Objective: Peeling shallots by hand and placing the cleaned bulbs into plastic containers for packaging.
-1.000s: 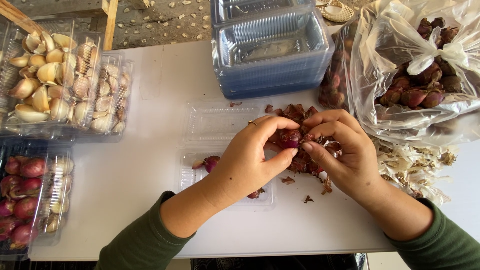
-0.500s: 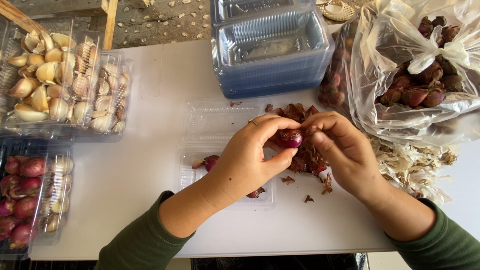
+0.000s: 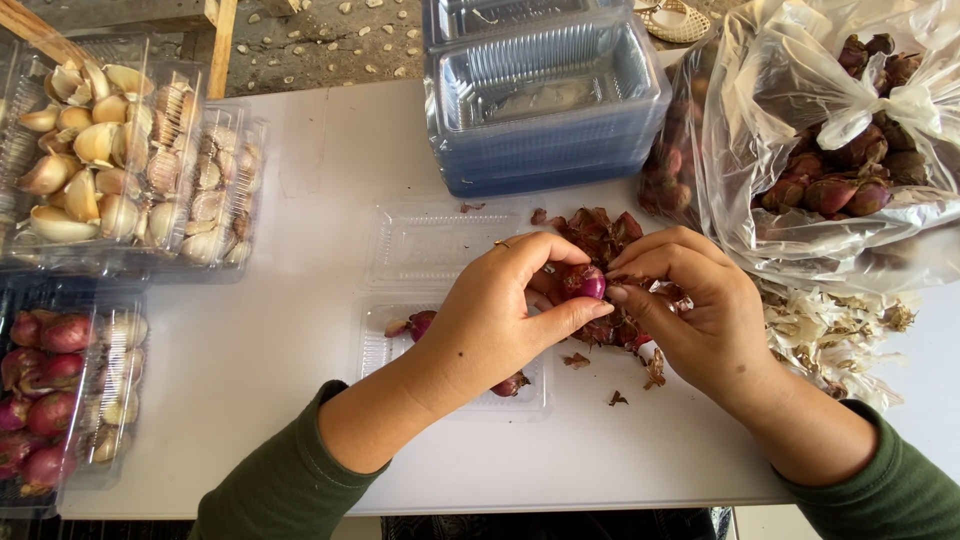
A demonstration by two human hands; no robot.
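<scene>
While both hands [image 3: 600, 300] pinch a shallot [image 3: 588, 284], peeled shallots [image 3: 420, 322] sit in the clear tray [image 3: 375, 345]

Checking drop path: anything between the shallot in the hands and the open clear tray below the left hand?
Nothing visible. The shallot is pinched between both hands; the clear tray lies partly under the left hand.

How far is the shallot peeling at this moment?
Done: two peeled shallots lie in the open clear tray, beside a pile of red skins. In hand: the left hand and right hand hold one shallot, half peeled. Left: unpeeled shallots fill the plastic bag, and the tray is mostly bare.
</scene>
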